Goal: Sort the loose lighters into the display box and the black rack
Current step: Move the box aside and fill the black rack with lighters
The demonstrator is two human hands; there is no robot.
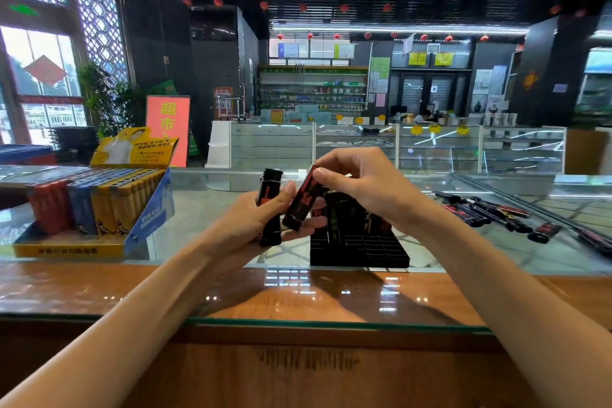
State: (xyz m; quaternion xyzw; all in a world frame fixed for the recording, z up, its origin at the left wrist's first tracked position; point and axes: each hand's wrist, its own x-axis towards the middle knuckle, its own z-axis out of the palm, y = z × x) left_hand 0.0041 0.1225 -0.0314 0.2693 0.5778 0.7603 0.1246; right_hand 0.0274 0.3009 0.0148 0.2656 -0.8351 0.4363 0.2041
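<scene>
Both hands hold lighters. The left hand (250, 222) wraps its fingers round a black lighter (271, 179) that stands straight up. The right hand (361, 183) pinches the top of a black and red lighter (303, 203), which leans over with its bottom end near the left fingers. Under them is the big glass counter (463, 243). On its left side sits the display box (149, 219), with rows of red, blue and yellow lighters inside. Just behind the hands sits the black rack (371, 252), with a few dark lighters (334, 213) standing in its back slots. Off to the right, loose lighters (481, 213) lie flat on the glass.
</scene>
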